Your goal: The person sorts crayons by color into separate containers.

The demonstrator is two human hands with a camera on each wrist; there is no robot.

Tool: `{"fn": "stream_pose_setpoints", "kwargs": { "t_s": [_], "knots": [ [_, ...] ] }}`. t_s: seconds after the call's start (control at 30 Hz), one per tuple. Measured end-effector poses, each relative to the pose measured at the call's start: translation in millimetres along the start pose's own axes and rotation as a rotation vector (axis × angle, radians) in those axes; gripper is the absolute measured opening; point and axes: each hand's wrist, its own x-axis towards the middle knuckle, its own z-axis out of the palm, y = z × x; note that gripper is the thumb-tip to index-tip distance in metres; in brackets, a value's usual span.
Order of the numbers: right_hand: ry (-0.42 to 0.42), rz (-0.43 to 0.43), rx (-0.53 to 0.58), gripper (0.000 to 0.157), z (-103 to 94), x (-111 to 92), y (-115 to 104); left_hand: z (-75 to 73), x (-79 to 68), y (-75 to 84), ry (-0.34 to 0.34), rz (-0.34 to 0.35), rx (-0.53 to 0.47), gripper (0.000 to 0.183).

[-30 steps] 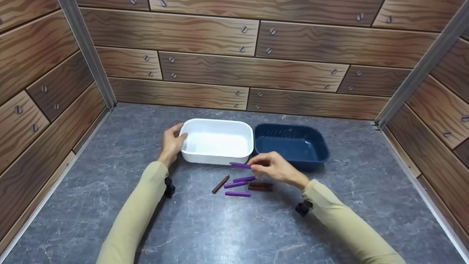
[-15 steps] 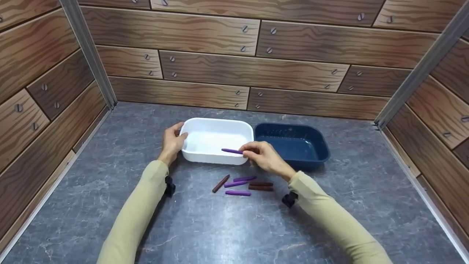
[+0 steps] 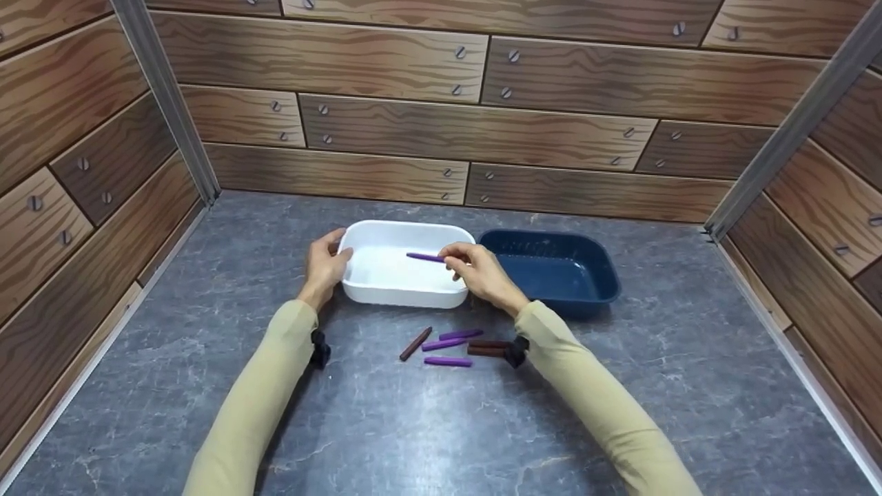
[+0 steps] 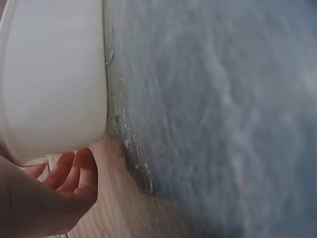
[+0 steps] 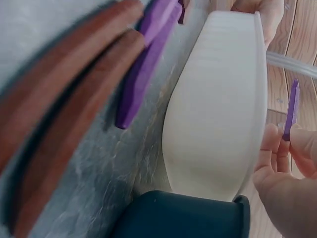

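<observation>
My left hand [image 3: 322, 269] holds the left end of a white tub [image 3: 403, 297], thumb over the rim and fingers along the outer wall. In the left wrist view those fingers [image 4: 81, 178] bend against the tub's outside. Over the tub's right half, my right hand [image 3: 479, 272] pinches a purple crayon [image 3: 424, 257] by one end; the crayon points left, above the tub floor. In the right wrist view the crayon [image 5: 292, 110] stands clear of the rim, between thumb and fingertips. On the table lie several more crayons, purple [image 3: 448, 362] and brown [image 3: 415, 344].
A dark blue tub [image 3: 551, 269] stands against the white one's right side. Two brown crayons [image 3: 486, 351] lie partly under the right wrist's camera. Wood-patterned walls [image 3: 386, 131] enclose the grey marbled table [image 3: 386, 427] at the back and sides.
My right hand has carried the purple crayon from in front of the white tub forward and left, over its inside. The left hand has stayed on the tub.
</observation>
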Motion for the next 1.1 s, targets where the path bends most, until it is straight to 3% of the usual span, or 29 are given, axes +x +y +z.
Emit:
{"fn": "stream_pose_setpoints", "kwargs": {
  "t_s": [0.23,0.7,1.1],
  "knots": [
    [0.041,0.026,0.114,0.022,5.3,20,4,0.0,0.3,-0.5,-0.02,0.043,-0.012,0.048],
    [0.126,0.129,0.238,0.024,15.3,51,8,-1.6,1.0,2.2,-0.007,0.051,0.01,0.048],
    [0.127,0.148,0.085,0.022,18.8,62,15,-4.4,0.8,0.3,-0.032,0.054,0.008,0.049]
  ]
}}
